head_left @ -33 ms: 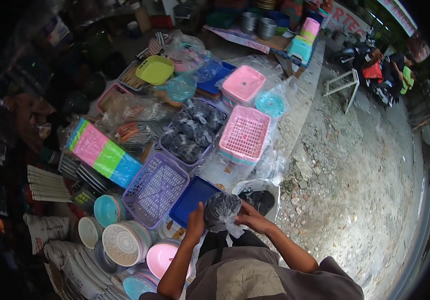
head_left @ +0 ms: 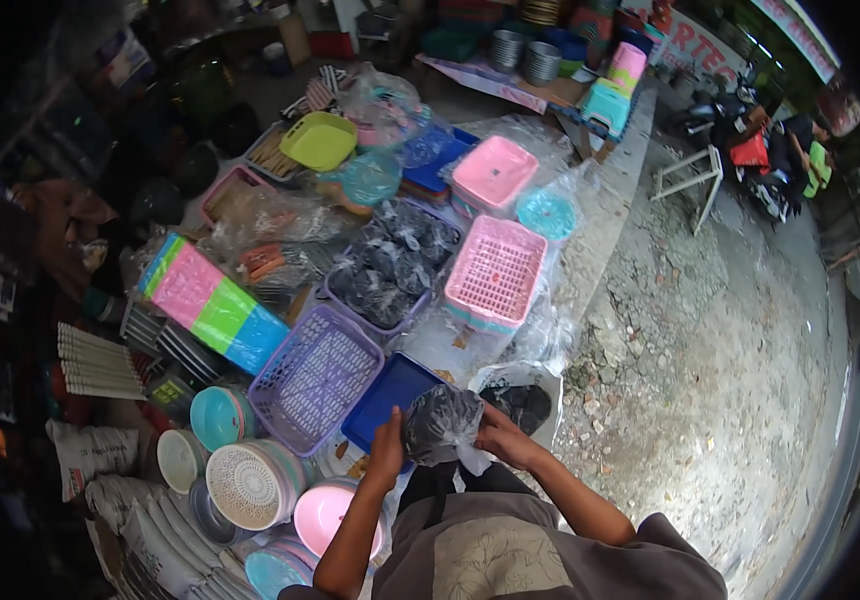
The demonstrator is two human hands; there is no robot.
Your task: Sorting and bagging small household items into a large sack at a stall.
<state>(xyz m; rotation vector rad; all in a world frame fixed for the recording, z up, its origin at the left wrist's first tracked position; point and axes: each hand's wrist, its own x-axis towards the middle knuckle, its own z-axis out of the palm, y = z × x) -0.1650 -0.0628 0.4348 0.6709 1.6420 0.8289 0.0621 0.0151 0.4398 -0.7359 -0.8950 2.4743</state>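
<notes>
Both hands hold a clear plastic bag (head_left: 440, 425) stuffed with something dark, so that it looks grey-black and shiny, with crumpled folds catching the light. It is rounded and bulging at the top, and a loose, paler tail of plastic hangs from its lower right side. The left hand (head_left: 387, 452) lies flat against the bag's left side with the fingers pointing up along it, pressing rather than curled round. The right hand (head_left: 502, 438) grips the bag from the right, its fingers closed into the plastic near the loose tail. The bag sits between the two sets of fingers, raised above the goods spread out below.

Just beyond the left fingers lies a blue tray (head_left: 385, 395), and past that a purple basket (head_left: 315, 375) with a slotted bottom. Beyond the right fingers, close by, a white sack (head_left: 540, 385) stands open with more dark bags inside. Farther out from the fingertips are a purple crate of similar dark bags (head_left: 390, 265) and a pink basket (head_left: 497, 270). Below the left wrist sits a pink bowl (head_left: 322, 515), with a white strainer (head_left: 247, 485) beside it.
</notes>
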